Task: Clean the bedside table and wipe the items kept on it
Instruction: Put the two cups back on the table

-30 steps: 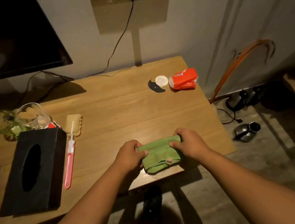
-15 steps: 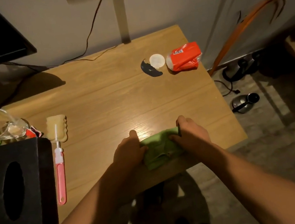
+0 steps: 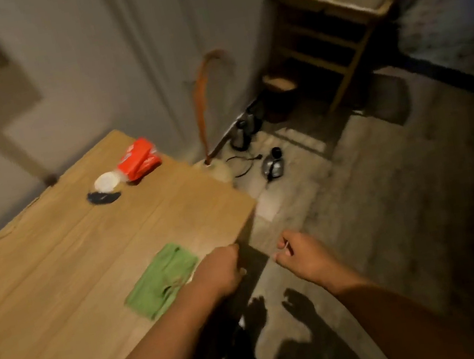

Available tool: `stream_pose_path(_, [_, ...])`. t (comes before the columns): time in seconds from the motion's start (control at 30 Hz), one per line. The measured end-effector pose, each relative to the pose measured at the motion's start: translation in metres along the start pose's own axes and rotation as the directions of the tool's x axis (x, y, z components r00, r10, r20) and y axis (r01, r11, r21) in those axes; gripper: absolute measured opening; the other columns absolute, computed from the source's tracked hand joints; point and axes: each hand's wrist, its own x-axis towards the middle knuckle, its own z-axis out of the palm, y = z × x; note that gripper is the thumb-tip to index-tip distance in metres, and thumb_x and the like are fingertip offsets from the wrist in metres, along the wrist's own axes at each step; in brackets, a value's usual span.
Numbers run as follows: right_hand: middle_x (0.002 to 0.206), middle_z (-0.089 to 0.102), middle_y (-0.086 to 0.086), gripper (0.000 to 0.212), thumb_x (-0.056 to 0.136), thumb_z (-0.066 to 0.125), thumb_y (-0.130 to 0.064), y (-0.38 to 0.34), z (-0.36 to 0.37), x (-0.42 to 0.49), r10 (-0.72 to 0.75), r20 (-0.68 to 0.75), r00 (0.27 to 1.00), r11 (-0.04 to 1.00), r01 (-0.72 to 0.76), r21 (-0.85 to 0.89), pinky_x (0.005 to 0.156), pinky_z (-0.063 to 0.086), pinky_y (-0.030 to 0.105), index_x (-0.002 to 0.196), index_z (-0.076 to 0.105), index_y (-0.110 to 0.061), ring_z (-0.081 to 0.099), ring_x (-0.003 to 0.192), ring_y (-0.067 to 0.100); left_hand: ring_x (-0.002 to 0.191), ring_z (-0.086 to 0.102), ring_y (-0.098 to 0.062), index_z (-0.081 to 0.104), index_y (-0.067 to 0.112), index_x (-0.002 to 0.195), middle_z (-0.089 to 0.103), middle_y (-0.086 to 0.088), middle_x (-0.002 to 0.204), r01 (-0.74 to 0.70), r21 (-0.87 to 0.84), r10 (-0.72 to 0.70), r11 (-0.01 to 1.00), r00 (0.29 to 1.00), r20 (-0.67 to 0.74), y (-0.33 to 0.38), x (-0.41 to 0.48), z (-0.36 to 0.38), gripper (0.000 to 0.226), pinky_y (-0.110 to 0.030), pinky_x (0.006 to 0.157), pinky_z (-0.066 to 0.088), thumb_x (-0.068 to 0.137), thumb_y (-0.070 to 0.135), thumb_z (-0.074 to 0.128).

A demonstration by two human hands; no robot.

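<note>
Two bare forearms, no sleeves, no rings or watch on left hand (image 3: 221,271), right hand (image 3: 303,257)

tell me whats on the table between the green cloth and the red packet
In the head view, mostly bare wood. Between the green cloth and the red packet, only a white round lid and a dark curved piece lie, both close to the packet.

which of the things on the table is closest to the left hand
The green cloth, lying flat right beside the left hand. The red packet, white disc and dark item sit at the far edge.
</note>
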Motion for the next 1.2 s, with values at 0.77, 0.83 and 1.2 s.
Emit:
stream_pose_path(0.77, [0.097, 0.065, 0.000, 0.028, 0.085, 0.062, -0.046, 0.443, 0.023, -0.767, 0.966, -0.249, 0.071, 0.253, -0.464, 0.849, 0.074, 0.046, 0.027, 0.103, 0.060, -0.024, 0.060, 0.086, 0.015, 0.093, 0.062, -0.019, 0.060, 0.016, 0.111, 0.067, -0.006, 0.104, -0.997, 0.053, 0.728, 0.058, 0.079, 0.681, 0.691, -0.310, 0.423, 0.025, -0.027, 0.078, 0.046, 0.090, 0.031, 0.061])
stream_pose_path(0.83, [0.113, 0.063, 0.007, 0.031, 0.092, 0.057, -0.037, 0.475, 0.036, -0.811, 0.979, -0.199, 0.039, 0.194, -0.470, 0.861, 0.077, 0.040, 0.025, 0.114, 0.060, -0.015, 0.059, 0.100, 0.022, 0.095, 0.061, -0.018, 0.059, 0.016, 0.112, 0.067, -0.005, 0.104, -1.000, 0.012, 0.702, -0.018, -0.004, 0.713, 0.728, -0.338, 0.465, 0.027, -0.027, 0.082, 0.045, 0.092, 0.033, 0.059])
stream_pose_path(1.2, [0.118, 0.059, 0.011, 0.031, 0.096, 0.053, -0.031, 0.663, 0.047, -1.040, 0.970, -0.007, -0.242, -0.094, -0.402, 0.911, 0.095, 0.044, 0.032, 0.119, 0.056, -0.010, 0.057, 0.110, 0.024, 0.088, 0.054, -0.009, 0.060, 0.011, 0.107, 0.062, -0.004, 0.104, -0.954, -0.210, 0.570, -0.215, -0.297, 0.766, 0.986, -0.480, 0.684, 0.021, -0.014, 0.076, 0.039, 0.095, 0.027, 0.055])
